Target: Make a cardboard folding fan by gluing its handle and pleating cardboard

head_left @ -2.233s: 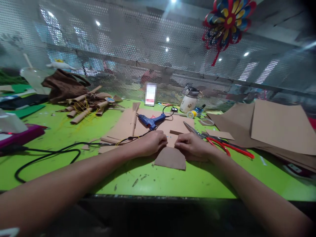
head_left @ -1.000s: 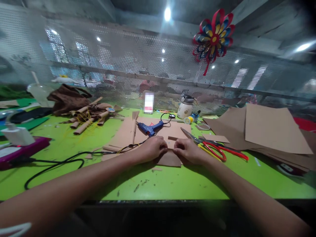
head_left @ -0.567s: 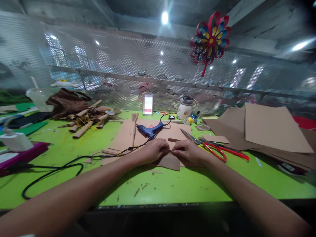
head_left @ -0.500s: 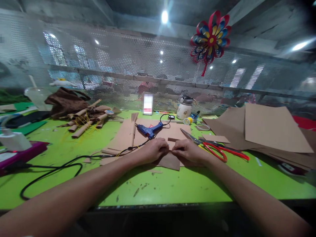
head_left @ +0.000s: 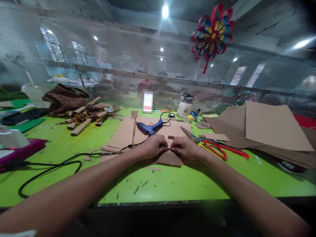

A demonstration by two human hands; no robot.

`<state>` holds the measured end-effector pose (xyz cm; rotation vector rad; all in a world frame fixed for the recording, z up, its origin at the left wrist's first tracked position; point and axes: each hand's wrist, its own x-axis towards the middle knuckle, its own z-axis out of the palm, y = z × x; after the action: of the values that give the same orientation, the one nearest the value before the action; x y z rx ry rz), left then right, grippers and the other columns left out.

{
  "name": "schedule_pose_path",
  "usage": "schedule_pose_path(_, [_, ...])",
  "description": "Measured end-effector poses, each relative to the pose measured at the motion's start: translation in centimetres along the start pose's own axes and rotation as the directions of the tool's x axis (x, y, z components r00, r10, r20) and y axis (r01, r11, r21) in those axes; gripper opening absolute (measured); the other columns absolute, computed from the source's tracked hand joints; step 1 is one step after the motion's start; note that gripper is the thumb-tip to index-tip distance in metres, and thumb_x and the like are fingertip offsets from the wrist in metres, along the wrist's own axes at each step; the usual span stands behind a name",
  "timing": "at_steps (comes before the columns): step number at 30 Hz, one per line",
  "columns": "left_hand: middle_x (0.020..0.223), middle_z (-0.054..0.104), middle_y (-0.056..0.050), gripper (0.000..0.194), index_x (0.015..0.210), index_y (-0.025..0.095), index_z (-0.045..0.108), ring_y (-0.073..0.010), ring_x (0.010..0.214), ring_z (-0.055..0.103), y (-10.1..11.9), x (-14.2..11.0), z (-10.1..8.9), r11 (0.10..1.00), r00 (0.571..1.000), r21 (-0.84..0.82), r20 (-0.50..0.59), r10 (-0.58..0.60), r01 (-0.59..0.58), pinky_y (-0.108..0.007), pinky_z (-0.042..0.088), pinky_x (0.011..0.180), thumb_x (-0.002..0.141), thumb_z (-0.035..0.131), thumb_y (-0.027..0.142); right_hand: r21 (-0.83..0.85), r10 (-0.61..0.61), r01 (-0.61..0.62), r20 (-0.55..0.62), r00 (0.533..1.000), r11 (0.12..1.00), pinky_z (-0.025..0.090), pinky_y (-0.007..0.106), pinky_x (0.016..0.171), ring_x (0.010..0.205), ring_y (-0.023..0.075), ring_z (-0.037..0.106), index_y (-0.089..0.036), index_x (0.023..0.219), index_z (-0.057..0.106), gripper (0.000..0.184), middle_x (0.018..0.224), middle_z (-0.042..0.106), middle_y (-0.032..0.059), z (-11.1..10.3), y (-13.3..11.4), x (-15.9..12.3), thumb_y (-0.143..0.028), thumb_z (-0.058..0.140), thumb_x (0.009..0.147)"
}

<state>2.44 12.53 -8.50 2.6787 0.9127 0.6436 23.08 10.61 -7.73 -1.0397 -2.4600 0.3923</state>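
Observation:
My left hand [head_left: 152, 147] and my right hand [head_left: 188, 148] rest side by side on a small brown paper piece [head_left: 170, 158] lying on the green table [head_left: 172, 184]. Both hands are closed, fingertips pinched together on the paper's far edge where they nearly touch. The paper's near part sticks out below my knuckles. Under it lie larger brown sheets [head_left: 123, 135]. A blue glue gun [head_left: 150, 127] sits just beyond my left hand, and red-handled scissors [head_left: 217, 148] lie right of my right hand.
A black cable [head_left: 49, 166] loops across the left of the table. Rolled brown paper tubes [head_left: 84, 117] and brown cloth lie at back left. Big brown sheets [head_left: 271, 128] are stacked on the right. A white jar [head_left: 184, 107] stands by the mesh wall; a paper pinwheel [head_left: 212, 33] hangs above.
My two hands have drawn closer together on the paper piece, and less of it shows below them than 2.2 s ago. The view has shifted slightly.

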Motion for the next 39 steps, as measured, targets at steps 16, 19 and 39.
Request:
schedule_pose_path(16, [0.073,0.055,-0.004,0.02,0.077,0.015,0.07,-0.015,0.071,0.052,0.0,-0.1,0.1,0.998,0.999,0.051,-0.026,0.041,-0.039,-0.025,0.039,0.063,0.085,0.052,0.019,-0.181,-0.061,0.069,0.048,0.997,0.981,0.042,0.027,0.066,0.074,0.0179,0.059,-0.016,0.076,0.067,0.016,0.079,0.065,0.0069,-0.4,-0.4,-0.5,-0.01,0.054,0.082])
schedule_pose_path(19, [0.076,0.055,-0.005,0.021,0.078,0.014,0.067,-0.0147,0.071,0.052,-0.3,-0.2,0.1,0.998,0.998,0.041,-0.024,0.053,-0.052,-0.026,0.04,0.064,0.087,0.049,0.02,-0.193,-0.063,0.073,0.06,0.996,0.978,0.042,0.027,0.065,0.074,0.0179,0.058,-0.016,0.076,0.067,0.016,0.078,0.065,0.0068,-0.7,-0.7,-0.7,-0.008,0.053,0.081])
schedule_pose_path(39, [0.083,0.055,-0.005,0.016,0.081,0.015,0.057,-0.0161,0.075,0.05,-1.5,-1.5,0.0,0.995,0.998,0.081,-0.008,0.055,-0.054,-0.028,0.039,0.067,0.088,0.043,0.018,-0.301,-0.077,0.103,0.097,0.992,0.948,0.041,0.024,0.069,0.079,0.0171,0.056,-0.014,0.077,0.06,0.01,0.081,0.061,0.0078,-0.7,-0.6,-1.1,-0.005,0.055,0.076])
